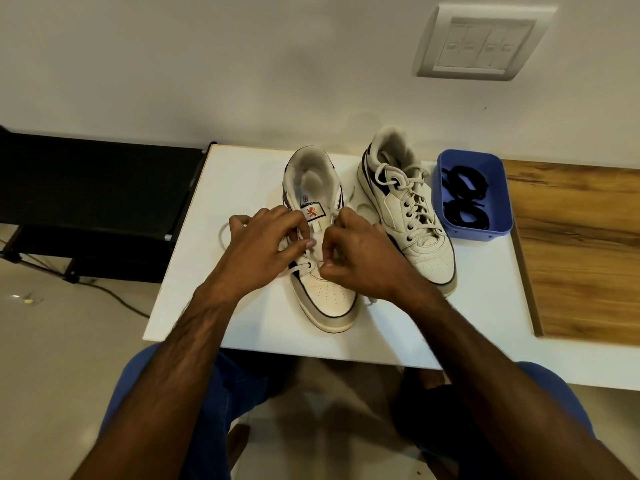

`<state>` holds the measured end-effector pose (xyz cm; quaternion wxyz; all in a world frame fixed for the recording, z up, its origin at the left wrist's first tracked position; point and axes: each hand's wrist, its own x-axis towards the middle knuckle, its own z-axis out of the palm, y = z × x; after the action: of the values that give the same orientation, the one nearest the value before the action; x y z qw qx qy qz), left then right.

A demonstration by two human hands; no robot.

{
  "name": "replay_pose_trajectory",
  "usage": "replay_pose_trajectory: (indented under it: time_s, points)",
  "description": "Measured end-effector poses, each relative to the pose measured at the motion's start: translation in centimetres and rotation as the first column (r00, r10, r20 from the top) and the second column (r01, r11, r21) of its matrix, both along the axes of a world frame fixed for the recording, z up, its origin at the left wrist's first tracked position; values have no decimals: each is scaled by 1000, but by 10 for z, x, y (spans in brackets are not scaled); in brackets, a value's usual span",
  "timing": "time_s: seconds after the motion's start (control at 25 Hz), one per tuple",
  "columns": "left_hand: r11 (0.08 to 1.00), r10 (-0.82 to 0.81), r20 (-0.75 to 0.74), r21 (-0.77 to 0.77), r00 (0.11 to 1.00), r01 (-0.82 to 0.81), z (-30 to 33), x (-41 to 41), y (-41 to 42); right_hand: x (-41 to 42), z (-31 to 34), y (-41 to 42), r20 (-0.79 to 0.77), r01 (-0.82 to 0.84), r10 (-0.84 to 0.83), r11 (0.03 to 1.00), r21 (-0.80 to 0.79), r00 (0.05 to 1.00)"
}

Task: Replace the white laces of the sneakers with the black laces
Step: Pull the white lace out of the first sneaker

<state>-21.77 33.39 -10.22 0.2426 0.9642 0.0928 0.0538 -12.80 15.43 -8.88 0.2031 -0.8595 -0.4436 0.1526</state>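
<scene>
The left hand (258, 242) curls its fingers (300, 244) around the white lace (300, 268) of the near sneaker (320, 237), and the right hand (360, 254) seems to pinch the same lace mid-shoe. The second sneaker (405, 209), fully laced, stands just right on the white bench (242, 327). Farther right, the black laces (464, 199) lie coiled inside a blue tub (498, 230).

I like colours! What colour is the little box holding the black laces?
Blue: the small blue plastic box, clearest in the head view.

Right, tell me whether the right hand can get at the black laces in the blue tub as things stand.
Probably yes, once it lets go: the right hand is busy pinching the white lace, but the blue tub is open-topped, black laces exposed.
</scene>
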Motion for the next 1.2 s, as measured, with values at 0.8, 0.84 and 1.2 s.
replay_pose_trajectory:
  time_s: [0.8, 0.84, 1.2]
  points:
    - [997, -74, -128, -42, 989, 69, 4, -1, -1, -11, -5, 7, 78, 55, -52, 998, -40, 996]
    - [993, -118, -167, -20, 979, 116, 5, -1, 2, -13, -5, 8, 80, 61, -56, 996, -58, 995]
    - [963, -270, -132, -44, 954, 267, -1, -6, 15, -17, -10, 11, -10, 145, -145, 989, -14, 989]
